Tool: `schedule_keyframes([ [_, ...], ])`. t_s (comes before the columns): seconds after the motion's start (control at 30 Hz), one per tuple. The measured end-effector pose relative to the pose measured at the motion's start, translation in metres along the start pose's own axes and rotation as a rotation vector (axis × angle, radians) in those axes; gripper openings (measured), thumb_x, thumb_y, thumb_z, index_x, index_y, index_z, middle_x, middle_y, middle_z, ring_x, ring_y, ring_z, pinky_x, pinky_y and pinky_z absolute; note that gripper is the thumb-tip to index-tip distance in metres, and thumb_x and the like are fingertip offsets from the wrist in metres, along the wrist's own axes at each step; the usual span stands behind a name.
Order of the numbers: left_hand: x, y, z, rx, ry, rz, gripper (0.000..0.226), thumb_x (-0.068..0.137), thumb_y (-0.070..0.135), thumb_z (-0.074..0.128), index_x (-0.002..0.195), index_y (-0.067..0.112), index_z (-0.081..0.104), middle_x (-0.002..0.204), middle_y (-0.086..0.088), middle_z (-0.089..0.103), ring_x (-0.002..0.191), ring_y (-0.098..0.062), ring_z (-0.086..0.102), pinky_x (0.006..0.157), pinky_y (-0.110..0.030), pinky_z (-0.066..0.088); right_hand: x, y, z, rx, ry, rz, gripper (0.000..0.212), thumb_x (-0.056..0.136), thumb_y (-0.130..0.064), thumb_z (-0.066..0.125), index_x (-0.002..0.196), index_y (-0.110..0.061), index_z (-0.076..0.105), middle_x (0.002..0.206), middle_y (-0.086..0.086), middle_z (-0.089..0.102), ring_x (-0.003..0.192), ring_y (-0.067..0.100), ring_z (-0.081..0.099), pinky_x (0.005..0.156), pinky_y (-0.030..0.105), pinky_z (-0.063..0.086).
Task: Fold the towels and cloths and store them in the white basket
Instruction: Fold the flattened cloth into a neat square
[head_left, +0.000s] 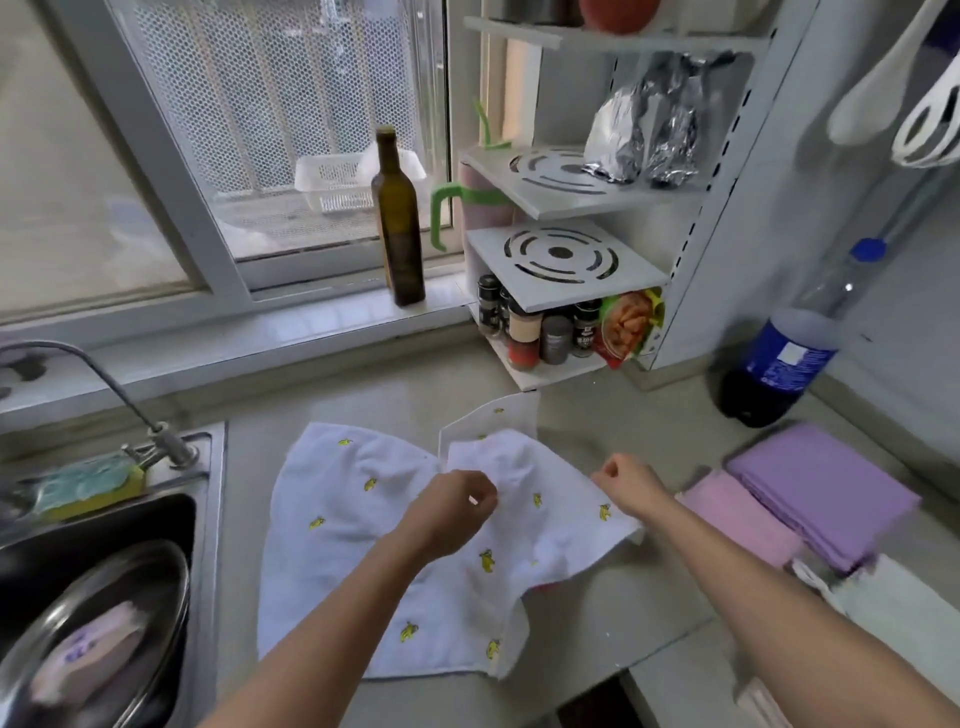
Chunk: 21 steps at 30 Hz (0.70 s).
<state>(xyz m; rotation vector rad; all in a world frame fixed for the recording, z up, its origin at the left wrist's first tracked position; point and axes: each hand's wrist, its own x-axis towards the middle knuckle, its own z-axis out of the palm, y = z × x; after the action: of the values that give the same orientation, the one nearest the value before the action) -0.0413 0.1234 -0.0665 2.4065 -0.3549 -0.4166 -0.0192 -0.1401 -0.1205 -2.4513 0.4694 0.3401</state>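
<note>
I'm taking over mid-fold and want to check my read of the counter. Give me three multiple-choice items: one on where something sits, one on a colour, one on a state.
1. Where do the folded purple cloths lie, relative to the banana-print towel?
A. In the sink
B. On the counter to its right
C. On the window sill

2. What colour are the bananas printed on the white towel?
A. Yellow
B. Red
C. Blue

3. What are the left hand and the right hand doing?
A. Both hang idle
B. Only the left touches it
C. Both pinch the towel

Answers: B, the purple stack lies right of the towel; A, the prints are yellow; C, both sets of fingers curl on the fabric.
</note>
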Motion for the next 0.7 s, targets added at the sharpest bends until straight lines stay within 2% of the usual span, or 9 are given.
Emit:
schedule_keyframes([
  [0.13, 0.013, 0.002, 0.021, -0.271, -0.016, -0.154, 0.021, 0.095, 0.025, 0.055, 0.104, 0.012, 0.069, 0.094, 0.010, 0.064, 0.083, -0.012, 0.061, 0.075, -0.025, 0.052, 0.031, 0.017, 0.026, -0.046, -0.123, -0.005, 0.032, 0.083, -0.036, 0.065, 0.075, -0.023, 0.038, 0.082, 0.000, 0.047, 0.084, 0.024, 0.054, 0.064, 0.028, 0.036],
  [0.23, 0.021, 0.009, 0.028, -0.571, -0.064, -0.350, 0.020, 0.095, 0.027, 0.056, 0.101, 0.010, 0.066, 0.094, -0.003, 0.063, 0.085, -0.021, 0.062, 0.080, -0.033, 0.055, 0.034, 0.016, 0.032, -0.030, -0.088, -0.093, 0.023, 0.086, -0.023, 0.061, 0.074, -0.015, 0.043, 0.072, -0.001, 0.048, 0.076, 0.022, 0.049, 0.056, 0.029, 0.033],
  [0.3, 0.027, 0.019, 0.028, -0.714, -0.045, -0.438, 0.020, 0.094, 0.032, 0.057, 0.096, 0.013, 0.064, 0.097, -0.008, 0.064, 0.084, -0.020, 0.063, 0.080, -0.035, 0.056, 0.022, 0.009, 0.028, 0.046, -0.022, -0.260, 0.016, 0.087, -0.016, 0.056, 0.076, -0.012, 0.047, 0.070, 0.000, 0.047, 0.071, 0.024, 0.047, 0.056, 0.032, 0.032],
  [0.37, 0.035, 0.030, 0.027, -0.815, -0.026, -0.521, 0.028, 0.091, 0.042, 0.058, 0.101, 0.016, 0.062, 0.103, -0.009, 0.065, 0.090, -0.023, 0.066, 0.078, -0.036, 0.058, 0.001, -0.001, 0.020, 0.007, 0.005, -0.511, 0.001, 0.087, -0.016, 0.054, 0.087, -0.015, 0.054, 0.083, 0.000, 0.052, 0.074, 0.028, 0.054, 0.062, 0.035, 0.041],
  [0.47, 0.047, 0.042, 0.032, -0.861, -0.058, -0.573, 0.048, 0.085, 0.055, 0.061, 0.112, 0.016, 0.060, 0.110, -0.011, 0.062, 0.098, -0.027, 0.065, 0.073, -0.036, 0.060, -0.038, -0.007, 0.012, -0.005, -0.034, -0.829, 0.017, 0.086, -0.021, 0.050, 0.100, -0.021, 0.061, 0.105, -0.002, 0.060, 0.083, 0.018, 0.060, 0.065, 0.030, 0.048],
  [0.53, 0.052, 0.046, 0.038, -0.790, -0.047, -0.558, 0.048, 0.084, 0.048, 0.066, 0.111, 0.009, 0.062, 0.110, -0.016, 0.064, 0.098, -0.030, 0.065, 0.074, -0.037, 0.059, -0.055, -0.005, 0.008, -0.018, -0.090, -0.931, 0.026, 0.088, -0.028, 0.046, 0.103, -0.019, 0.065, 0.113, -0.005, 0.061, 0.088, 0.014, 0.061, 0.068, 0.027, 0.050],
  [0.57, 0.053, 0.046, 0.041, -0.762, -0.025, -0.539, 0.041, 0.085, 0.038, 0.067, 0.108, 0.004, 0.064, 0.108, -0.020, 0.065, 0.097, -0.032, 0.065, 0.077, -0.039, 0.057, -0.062, -0.003, 0.005, -0.001, -0.128, -0.930, 0.027, 0.089, -0.031, 0.048, 0.102, -0.017, 0.067, 0.113, -0.006, 0.062, 0.089, 0.013, 0.062, 0.071, 0.028, 0.051],
  [0.63, 0.053, 0.046, 0.045, -0.743, -0.002, -0.503, 0.031, 0.086, 0.026, 0.066, 0.102, -0.001, 0.065, 0.098, -0.022, 0.064, 0.087, -0.032, 0.063, 0.075, -0.040, 0.050, -0.069, 0.005, 0.000, 0.173, -0.158, -0.756, 0.021, 0.091, -0.032, 0.055, 0.091, -0.018, 0.070, 0.098, -0.007, 0.066, 0.084, 0.009, 0.062, 0.076, 0.033, 0.052],
  [0.7, 0.053, 0.043, 0.047, -0.735, -0.031, -0.452, 0.038, 0.079, 0.035, 0.066, 0.099, 0.003, 0.068, 0.093, -0.023, 0.064, 0.082, -0.028, 0.059, 0.073, -0.041, 0.046, -0.062, 0.016, -0.005, 0.427, -0.005, -0.460, 0.020, 0.091, -0.030, 0.058, 0.075, -0.023, 0.066, 0.077, -0.004, 0.066, 0.072, 0.012, 0.061, 0.074, 0.045, 0.053],
])
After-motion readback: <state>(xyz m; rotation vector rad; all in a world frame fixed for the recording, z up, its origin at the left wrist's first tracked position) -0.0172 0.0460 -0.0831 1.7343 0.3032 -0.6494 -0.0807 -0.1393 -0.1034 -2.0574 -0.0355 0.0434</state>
